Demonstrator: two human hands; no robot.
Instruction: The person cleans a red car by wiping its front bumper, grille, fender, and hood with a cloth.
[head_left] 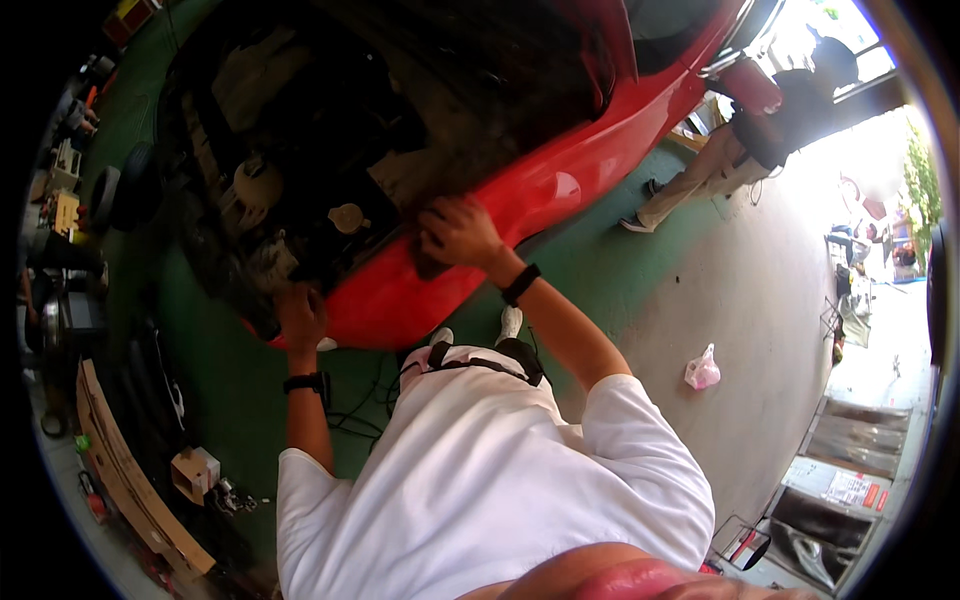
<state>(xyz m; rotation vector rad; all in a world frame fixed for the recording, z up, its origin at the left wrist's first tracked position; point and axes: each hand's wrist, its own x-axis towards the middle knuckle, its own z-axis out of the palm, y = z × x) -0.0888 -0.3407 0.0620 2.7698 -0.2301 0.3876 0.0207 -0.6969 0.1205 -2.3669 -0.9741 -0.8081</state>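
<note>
A red car stands in front of me with its engine bay uncovered. My right hand is at the upper edge of the red fender, its fingers bent over a dark thing that I cannot make out. At the car's front corner is my left hand, its fingers in shadow and partly hidden against the dark front edge. Between the hands, inside the bay, a pale round cap shows. Farther in sits a whitish reservoir.
Black cables lie on the green floor by my feet. Left are a cardboard box, a long brown strip and tyres. A plastic bag lies to the right. Another person stands beside the car.
</note>
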